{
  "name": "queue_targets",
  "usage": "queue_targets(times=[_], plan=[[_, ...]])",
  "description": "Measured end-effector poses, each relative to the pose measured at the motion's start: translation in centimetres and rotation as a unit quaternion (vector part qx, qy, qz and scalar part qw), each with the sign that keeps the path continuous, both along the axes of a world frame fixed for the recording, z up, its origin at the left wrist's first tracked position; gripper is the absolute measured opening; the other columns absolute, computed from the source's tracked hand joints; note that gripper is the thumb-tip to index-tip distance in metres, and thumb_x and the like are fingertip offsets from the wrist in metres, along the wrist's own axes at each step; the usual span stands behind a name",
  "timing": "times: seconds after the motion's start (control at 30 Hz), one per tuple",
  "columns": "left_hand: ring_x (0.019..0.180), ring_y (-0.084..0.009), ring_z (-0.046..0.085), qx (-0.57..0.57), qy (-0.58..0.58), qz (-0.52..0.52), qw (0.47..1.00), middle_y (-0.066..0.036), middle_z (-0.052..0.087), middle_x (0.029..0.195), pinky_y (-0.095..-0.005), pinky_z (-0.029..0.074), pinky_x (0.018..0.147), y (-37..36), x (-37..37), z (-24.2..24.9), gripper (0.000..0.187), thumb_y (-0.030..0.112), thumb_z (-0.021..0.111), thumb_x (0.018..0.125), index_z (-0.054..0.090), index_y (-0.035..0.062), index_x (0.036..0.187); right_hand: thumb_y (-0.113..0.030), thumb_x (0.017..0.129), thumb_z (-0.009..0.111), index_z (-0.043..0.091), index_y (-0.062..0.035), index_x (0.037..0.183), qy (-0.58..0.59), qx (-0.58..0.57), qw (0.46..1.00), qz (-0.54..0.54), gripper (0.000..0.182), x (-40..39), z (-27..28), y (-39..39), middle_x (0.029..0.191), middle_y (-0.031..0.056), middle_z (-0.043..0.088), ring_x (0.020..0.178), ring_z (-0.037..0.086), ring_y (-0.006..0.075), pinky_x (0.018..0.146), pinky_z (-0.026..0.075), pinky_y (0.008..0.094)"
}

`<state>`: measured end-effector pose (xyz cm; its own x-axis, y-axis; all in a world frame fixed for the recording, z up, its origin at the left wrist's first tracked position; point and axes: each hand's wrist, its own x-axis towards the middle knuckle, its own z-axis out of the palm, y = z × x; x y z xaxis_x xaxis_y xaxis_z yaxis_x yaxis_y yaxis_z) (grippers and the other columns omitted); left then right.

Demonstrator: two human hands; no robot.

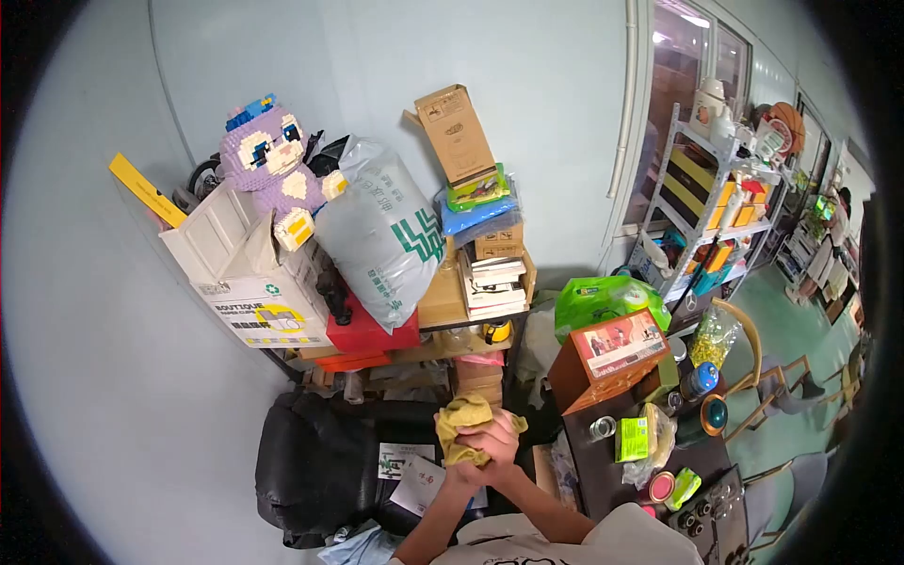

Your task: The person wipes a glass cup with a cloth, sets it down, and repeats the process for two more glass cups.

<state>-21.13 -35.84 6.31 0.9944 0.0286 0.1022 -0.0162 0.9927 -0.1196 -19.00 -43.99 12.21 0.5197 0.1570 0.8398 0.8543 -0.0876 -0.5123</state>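
Note:
A crumpled yellow cloth (462, 419) is bunched up between my two hands in front of my body. My right hand (498, 441) wraps round it from the right, fingers curled. Pressed against the cloth's lower side is my left hand (463, 473), also closed, its fingers partly hidden by the cloth and the other hand. Just below and behind my hands is a black leather chair (315, 461), with printed sheets (419, 482) lying on its seat.
Ahead, a wooden shelf (443, 303) bears a grey plastic bag (381, 235), books and boxes. Left of it, a purple block-built figure (282, 169) sits on a white carton (250, 306). At right, a dark table (603, 485) holds a brown box (603, 363), jars and packets.

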Motion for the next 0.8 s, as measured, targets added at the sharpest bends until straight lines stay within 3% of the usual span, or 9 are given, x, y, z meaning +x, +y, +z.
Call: queue_targets(times=[0.23, 0.33, 0.37, 0.43, 0.5, 0.63, 0.7, 0.73, 0.8], plan=[[0.105, -0.0184, 0.061, 0.342, 0.157, 0.110, 0.920, -0.006, 0.059, 0.119, -0.0320, 0.049, 0.090, -0.2, -3.7, 4.5, 0.042, 0.033, 0.041, 0.099, 0.049, 0.0054, 0.130, -0.023, 0.080, 0.067, 0.069, -0.0046, 0.095, -0.032, 0.024, 0.998, -0.048, 0.024, -2.7, 2.1, 0.9, 0.103, 0.0078, 0.070, 0.095, 0.066, 0.0226, 0.094, 0.048, 0.0430], [0.111, -0.0192, 0.058, 0.439, 0.051, 0.193, 0.876, -0.009, 0.057, 0.121, -0.0322, 0.044, 0.098, 0.1, -4.0, 5.9, 0.043, 0.029, 0.041, 0.096, 0.049, 0.0031, 0.129, -0.020, 0.102, 0.046, 0.058, 0.0001, 0.112, 0.390, 0.251, 0.877, 0.122, 0.026, -4.0, 2.5, 1.2, 0.109, 0.0054, 0.064, 0.095, 0.060, 0.0111, 0.086, 0.048, 0.0287], [0.114, -0.0195, 0.056, 0.512, 0.005, 0.236, 0.826, -0.009, 0.056, 0.120, -0.0328, 0.041, 0.101, 0.3, -4.1, 6.6, 0.045, 0.037, 0.040, 0.100, 0.052, 0.0030, 0.127, -0.020, 0.102, 0.046, 0.058, 0.0001, 0.112, 0.388, 0.248, 0.879, 0.124, 0.026, -3.9, 2.7, 0.9, 0.109, 0.0054, 0.064, 0.095, 0.060, 0.0111, 0.086, 0.048, 0.0287], [0.112, -0.0175, 0.055, 0.548, -0.011, 0.279, 0.789, -0.008, 0.055, 0.117, -0.0308, 0.041, 0.098, 0.6, -3.9, 5.6, 0.039, 0.032, 0.041, 0.100, 0.052, 0.0027, 0.123, -0.024, 0.105, 0.042, 0.055, 0.0014, 0.118, 0.511, 0.341, 0.749, 0.250, 0.032, -3.6, 3.3, 0.6, 0.109, 0.0044, 0.062, 0.096, 0.057, 0.0092, 0.085, 0.046, 0.0270], [0.110, -0.0155, 0.053, 0.581, -0.027, 0.320, 0.748, -0.008, 0.054, 0.113, -0.0288, 0.041, 0.096, 0.4, -3.6, 6.3, 0.033, 0.027, 0.042, 0.100, 0.053, 0.0025, 0.118, -0.029, 0.105, 0.041, 0.053, 0.0023, 0.123, 0.503, 0.300, 0.779, 0.222, 0.038, -4.2, 3.1, 0.8, 0.109, 0.0056, 0.062, 0.097, 0.056, 0.0104, 0.087, 0.045, 0.0267], [0.103, -0.0127, 0.053, 0.519, 0.099, 0.330, 0.782, -0.004, 0.056, 0.105, -0.0279, 0.043, 0.091, -0.2, -3.9, 7.3, 0.024, 0.019, 0.048, 0.100, 0.056, -0.0001, 0.113, -0.029, 0.102, 0.045, 0.054, 0.0036, 0.123, 0.345, 0.252, 0.902, 0.068, 0.040, -5.4, 1.7, 1.6, 0.114, 0.0105, 0.062, 0.099, 0.059, 0.0195, 0.089, 0.046, 0.0330], [0.097, -0.0120, 0.055, 0.502, 0.182, 0.247, 0.809, -0.005, 0.059, 0.104, -0.0282, 0.046, 0.086, -0.7, -4.0, 6.6, 0.024, 0.020, 0.050, 0.100, 0.058, -0.0009, 0.110, -0.023, 0.094, 0.054, 0.057, 0.0050, 0.120, 0.169, 0.169, 0.970, -0.032, 0.038, -4.2, 0.4, 1.1, 0.120, 0.0155, 0.063, 0.101, 0.061, 0.0279, 0.092, 0.046, 0.0379], [0.093, -0.0121, 0.057, 0.569, 0.113, 0.304, 0.756, -0.005, 0.062, 0.103, -0.0279, 0.048, 0.082, -1.2, -4.2, 6.3, 0.026, 0.020, 0.049, 0.100, 0.058, -0.0017, 0.110, -0.018, 0.082, 0.063, 0.060, 0.0057, 0.116, 0.090, 0.086, 0.989, -0.077, 0.041, -4.1, 0.4, 0.4, 0.121, 0.0196, 0.063, 0.102, 0.061, 0.0343, 0.093, 0.046, 0.0407], [0.095, -0.0124, 0.058, 0.509, 0.117, 0.284, 0.804, -0.004, 0.061, 0.103, -0.0287, 0.049, 0.085, -1.2, -4.8, 6.1, 0.025, 0.017, 0.048, 0.099, 0.058, 0.0001, 0.114, -0.017, 0.079, 0.065, 0.061, 0.0046, 0.113, 0.076, 0.070, 0.992, -0.074, 0.040, -4.6, 0.5, 0.7, 0.120, 0.0187, 0.064, 0.102, 0.061, 0.0337, 0.092, 0.046, 0.0404]])
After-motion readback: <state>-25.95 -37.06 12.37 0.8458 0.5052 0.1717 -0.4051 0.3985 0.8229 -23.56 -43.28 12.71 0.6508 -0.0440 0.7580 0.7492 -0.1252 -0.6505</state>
